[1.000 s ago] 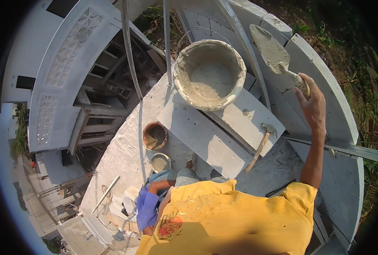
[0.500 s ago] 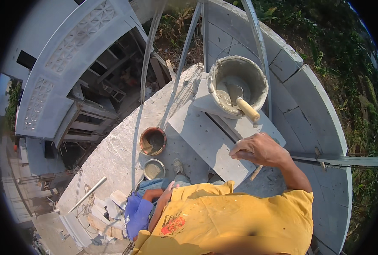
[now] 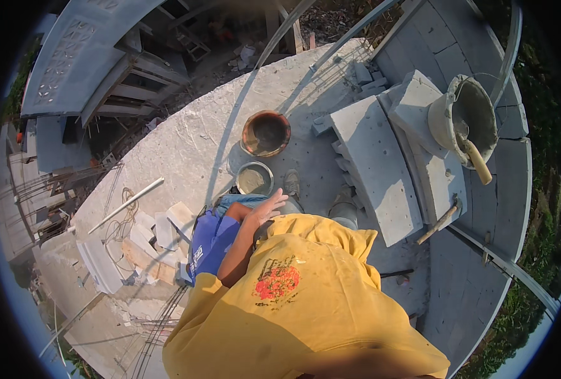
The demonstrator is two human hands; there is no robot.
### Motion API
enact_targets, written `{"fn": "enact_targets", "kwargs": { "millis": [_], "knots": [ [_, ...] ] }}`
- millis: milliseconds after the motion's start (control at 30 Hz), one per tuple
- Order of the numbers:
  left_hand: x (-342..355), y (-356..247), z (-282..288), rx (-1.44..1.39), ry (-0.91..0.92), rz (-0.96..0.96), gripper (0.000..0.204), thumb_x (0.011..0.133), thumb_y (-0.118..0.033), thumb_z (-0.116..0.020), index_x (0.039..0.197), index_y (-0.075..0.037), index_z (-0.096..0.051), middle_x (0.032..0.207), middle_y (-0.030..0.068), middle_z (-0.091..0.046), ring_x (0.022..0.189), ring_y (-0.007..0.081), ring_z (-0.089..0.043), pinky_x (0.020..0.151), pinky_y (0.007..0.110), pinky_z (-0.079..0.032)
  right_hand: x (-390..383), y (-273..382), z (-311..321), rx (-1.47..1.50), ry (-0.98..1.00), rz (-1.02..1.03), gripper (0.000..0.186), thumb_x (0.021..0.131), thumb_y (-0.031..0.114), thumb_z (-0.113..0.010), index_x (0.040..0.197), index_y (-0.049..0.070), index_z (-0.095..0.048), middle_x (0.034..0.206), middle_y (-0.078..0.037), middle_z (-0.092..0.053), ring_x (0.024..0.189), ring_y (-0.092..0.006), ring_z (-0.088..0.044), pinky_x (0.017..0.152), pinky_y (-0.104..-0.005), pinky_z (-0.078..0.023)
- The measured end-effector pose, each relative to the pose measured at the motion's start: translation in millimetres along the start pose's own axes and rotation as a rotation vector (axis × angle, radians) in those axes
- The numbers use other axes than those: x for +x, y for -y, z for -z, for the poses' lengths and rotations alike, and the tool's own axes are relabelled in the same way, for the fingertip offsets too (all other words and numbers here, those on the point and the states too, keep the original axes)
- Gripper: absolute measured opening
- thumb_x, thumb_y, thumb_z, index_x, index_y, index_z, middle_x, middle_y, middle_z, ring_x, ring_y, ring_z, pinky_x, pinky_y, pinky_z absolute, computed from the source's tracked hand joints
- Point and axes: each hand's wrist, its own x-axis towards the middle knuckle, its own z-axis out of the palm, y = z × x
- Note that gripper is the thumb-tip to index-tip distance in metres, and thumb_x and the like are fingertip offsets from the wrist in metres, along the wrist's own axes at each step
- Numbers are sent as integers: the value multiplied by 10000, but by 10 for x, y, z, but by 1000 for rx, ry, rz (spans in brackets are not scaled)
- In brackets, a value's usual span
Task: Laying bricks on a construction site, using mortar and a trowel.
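Note:
My left hand (image 3: 269,210) is held low in front of my yellow shirt (image 3: 318,278). Its fingers stretch out with nothing seen in them. Nearest to it is a small pale bucket (image 3: 254,179) of grey mortar or murky water. Beyond that stands a reddish-brown bucket (image 3: 266,133) with grey stuff inside. My right hand is out of view. At the right, a mortar-smeared bucket (image 3: 443,120) sits on stacked grey blocks (image 3: 381,170). A trowel (image 3: 476,161) leans in it, its wooden handle over the rim. A tool with a wooden handle (image 3: 441,222) lies by the blocks.
Close on my left crouches a co-worker in a blue shirt (image 3: 211,240). A block wall (image 3: 463,265) curves along the right, with a metal rail (image 3: 507,268). Metal poles (image 3: 356,31) rise ahead. The concrete slab's edge (image 3: 185,107) drops off at the left; offcuts (image 3: 157,240) lie there.
My view has turned, so the block stack and mortar bucket now sit farther right. My right hand, earlier above the blocks, has left the view. My left hand stays near my shirt front.

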Motion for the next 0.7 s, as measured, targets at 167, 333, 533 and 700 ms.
{"fn": "enact_targets", "kwargs": {
  "millis": [167, 333, 533, 700],
  "knots": [
    [-367, -713, 162, -563, -141, -299, 844, 911, -674, -509, 1556, -204, -233, 1551, 105, -330, 1400, 385, -338, 1039, 694, -303, -374, 185, 129, 41, -22, -208, 384, 965, 242, -532, 1268, 16, -600, 1011, -133, -707, 879, -212, -664, 857, -313, -518],
    [-227, 511, 592, 138, -290, -20, 817, 924, -672, -482, 1548, -187, -276, 1530, 128, -364, 1366, 360, -387, 1008, 616, -366, -438, 286, 353, 112, -95, -297, 383, 967, 252, -526, 1257, 14, -603, 1007, -130, -704, 880, -211, -660, 853, -313, -516],
    [-359, 1275, 651, 149, -105, 153, 823, 921, -674, -484, 1550, -190, -267, 1535, 125, -361, 1359, 362, -396, 1007, 604, -371, -1967, -195, 1030, 265, -375, -567, 383, 970, 264, -518, 1245, 12, -607, 1003, -125, -701, 881, -209, -656, 849, -313, -514],
    [374, 897, 789, 88, -73, 266, 829, 918, -676, -485, 1553, -193, -258, 1539, 122, -358, 1353, 364, -404, 1007, 593, -376, -2562, -64, 893, 399, -537, -694, 385, 973, 274, -512, 1235, 10, -609, 999, -122, -698, 881, -208, -652, 845, -314, -511]
  ]
}}
